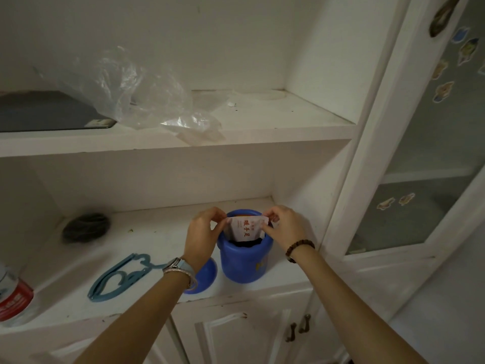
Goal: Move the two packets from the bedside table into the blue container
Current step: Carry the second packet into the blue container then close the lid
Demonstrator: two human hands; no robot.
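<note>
1. A white packet [247, 228] printed with three large red Chinese characters, 暖手足, running down its face stood upright in the mouth of a blue container [244, 261]. Smaller print beside the characters was too fine to read.

2. The packet was a flat, slightly crinkled sachet. Its lower edge sat inside the container's rim against a dark interior, and its upper half rose above the opening. Only one packet could be made out.

3. The left hand [202, 236] pinched the packet's upper left corner between thumb and fingertips, the other fingers curled loosely. A watch with a pale strap and a thin bracelet circled that wrist.

4. The right hand [282, 227] gripped the packet's right edge, thumb low and forefinger at the top corner. A string of brown beads ringed that wrist.

5. The container, a squat round tub of bright blue plastic with a small yellow mark on its front that could not be read, stood on the lower shelf [147, 237] of a white cabinet. A blue lid [206, 277] lay just beside it to the left, partly behind the left forearm.

6. A light blue hanger [118, 278] lay on the same shelf, further left. A bottle with a red label [14, 298] lay at the far left edge, its white lettering blurred.
</note>
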